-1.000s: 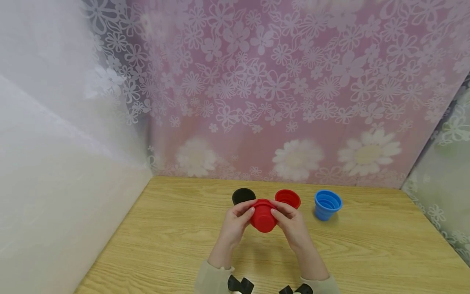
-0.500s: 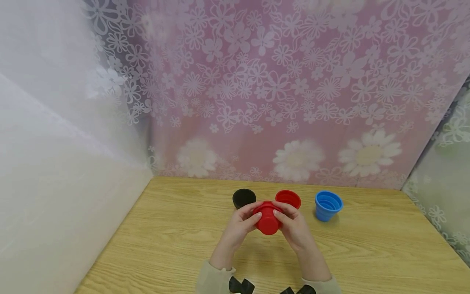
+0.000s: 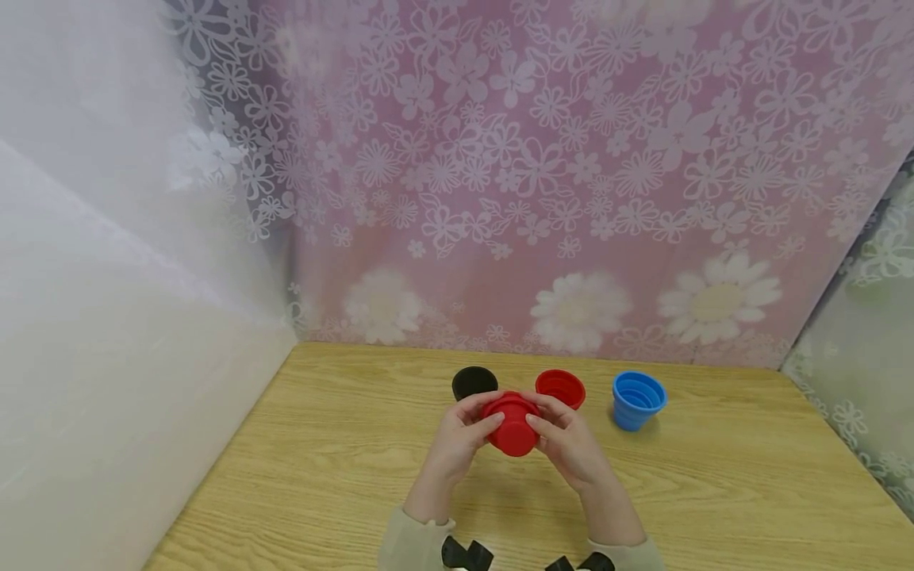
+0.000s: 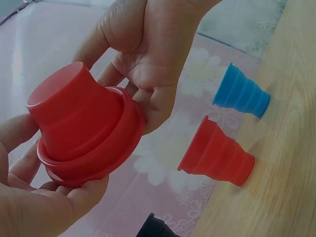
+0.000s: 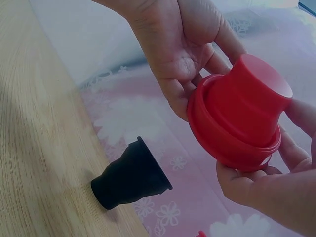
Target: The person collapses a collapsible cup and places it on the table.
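Observation:
Both hands hold a red collapsible cup [image 3: 515,434] up above the table, its base turned toward me. My left hand [image 3: 455,436] grips its left side and my right hand [image 3: 569,446] the right side, thumbs near the base and fingers round the rim. In the left wrist view the rim part of the cup [image 4: 89,128] is folded back around the narrower base section, so it looks partly collapsed. Behind the hands stand a black cup [image 3: 474,382], another red cup [image 3: 560,387] and a blue cup [image 3: 638,399], all upright and extended.
The wooden table [image 3: 343,444] runs back to a pink flowered curtain [image 3: 500,198]. A white sheet [image 3: 143,317] borders the left side, and a pale flowered sheet [image 3: 878,357] borders the right. The standing cups form a row near the back edge.
The held red cup shifted slightly right and toward me, then back left, with both hands still gripping it. The standing cups have stayed put.

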Demonstrator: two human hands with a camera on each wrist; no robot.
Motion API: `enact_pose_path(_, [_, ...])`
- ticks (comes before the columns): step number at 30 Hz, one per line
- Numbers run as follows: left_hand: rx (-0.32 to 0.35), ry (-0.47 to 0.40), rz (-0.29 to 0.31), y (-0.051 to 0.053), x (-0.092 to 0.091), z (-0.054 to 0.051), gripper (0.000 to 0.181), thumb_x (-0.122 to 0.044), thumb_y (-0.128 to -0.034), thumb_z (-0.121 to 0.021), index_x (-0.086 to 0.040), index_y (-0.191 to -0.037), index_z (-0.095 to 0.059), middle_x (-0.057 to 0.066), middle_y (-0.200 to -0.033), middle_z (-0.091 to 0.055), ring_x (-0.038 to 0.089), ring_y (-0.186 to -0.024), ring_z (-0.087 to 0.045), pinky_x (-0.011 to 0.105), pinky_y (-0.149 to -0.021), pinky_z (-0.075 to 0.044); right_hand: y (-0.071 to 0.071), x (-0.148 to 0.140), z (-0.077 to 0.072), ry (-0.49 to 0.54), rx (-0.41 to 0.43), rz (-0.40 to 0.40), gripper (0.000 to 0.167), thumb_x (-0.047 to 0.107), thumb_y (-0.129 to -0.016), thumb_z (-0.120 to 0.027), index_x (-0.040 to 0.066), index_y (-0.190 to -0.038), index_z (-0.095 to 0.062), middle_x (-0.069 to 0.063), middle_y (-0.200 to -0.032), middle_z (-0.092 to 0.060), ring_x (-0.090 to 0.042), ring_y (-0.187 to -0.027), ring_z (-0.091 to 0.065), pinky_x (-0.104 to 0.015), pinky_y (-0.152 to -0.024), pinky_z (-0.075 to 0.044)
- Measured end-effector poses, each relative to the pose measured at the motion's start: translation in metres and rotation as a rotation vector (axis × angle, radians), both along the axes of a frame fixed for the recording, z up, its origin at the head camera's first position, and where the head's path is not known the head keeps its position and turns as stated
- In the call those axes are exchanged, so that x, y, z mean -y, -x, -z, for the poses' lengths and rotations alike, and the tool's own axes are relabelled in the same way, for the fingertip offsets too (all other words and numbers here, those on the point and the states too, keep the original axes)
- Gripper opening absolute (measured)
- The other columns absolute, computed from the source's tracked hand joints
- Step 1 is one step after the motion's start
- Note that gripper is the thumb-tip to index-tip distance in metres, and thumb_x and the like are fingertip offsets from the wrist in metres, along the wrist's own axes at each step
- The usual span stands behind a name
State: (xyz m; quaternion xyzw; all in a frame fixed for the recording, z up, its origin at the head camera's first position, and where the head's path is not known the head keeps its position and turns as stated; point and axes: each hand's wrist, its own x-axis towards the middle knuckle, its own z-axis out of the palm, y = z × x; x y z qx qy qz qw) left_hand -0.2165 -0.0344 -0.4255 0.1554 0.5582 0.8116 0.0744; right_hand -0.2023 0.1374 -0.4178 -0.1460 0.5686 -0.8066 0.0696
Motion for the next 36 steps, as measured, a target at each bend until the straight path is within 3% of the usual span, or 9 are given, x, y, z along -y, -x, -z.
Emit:
enact_pose_path(9, [-0.023,0.021,-0.029,-0.0014,-0.0010,-0.0006,0.033,0.005,-0.0815,-0.057,0.011,-0.114,-0.052,0.012,-0.101,-0.057,0.018,-0.086,-0.056,0.028,-0.073,-0.050,0.0007,-0.0003,0.0025,0.007,-0.025,-0.022,0.027,0.000,-0.086,-0.052,0.017,-0.105,-0.060,-0.004,-0.104,-0.052,-0.018,-0.096,-0.050,-0.028,-0.078,-0.047])
enact_pose_path(19, [-0.061,0.053,-0.092,-0.0029,-0.0037,-0.0022,0.030,0.009,-0.0799,-0.056,0.012,-0.110,-0.054,0.016,-0.108,-0.056,0.019,-0.086,-0.055,0.027,-0.072,-0.050,0.0013,0.0029,0.0037,-0.017,-0.031,0.032,0.025,-0.001,-0.085,-0.055,0.018,-0.100,-0.060,-0.004,-0.099,-0.053,-0.018,-0.092,-0.051,-0.028,-0.075,-0.048])
enact_pose_path(30, [-0.088,0.082,-0.119,-0.0051,-0.0051,-0.0038,0.029,0.010,-0.0788,-0.056,0.011,-0.108,-0.056,0.018,-0.107,-0.056,0.019,-0.085,-0.056,0.028,-0.073,-0.050,-0.0011,0.0064,0.0018,-0.008,-0.021,0.087,0.026,-0.004,-0.084,-0.054,0.017,-0.097,-0.061,-0.006,-0.096,-0.053,-0.018,-0.089,-0.051,-0.026,-0.073,-0.048])
enact_pose_path(36, [-0.144,0.095,-0.130,-0.0036,-0.0066,-0.0005,0.028,0.012,-0.0789,-0.053,0.013,-0.107,-0.056,0.021,-0.108,-0.055,0.019,-0.086,-0.056,0.029,-0.073,-0.050,-0.0010,0.0076,0.0033,0.002,-0.040,0.096,0.026,-0.006,-0.084,-0.053,0.015,-0.097,-0.060,-0.005,-0.096,-0.054,-0.017,-0.087,-0.053,-0.025,-0.073,-0.049])
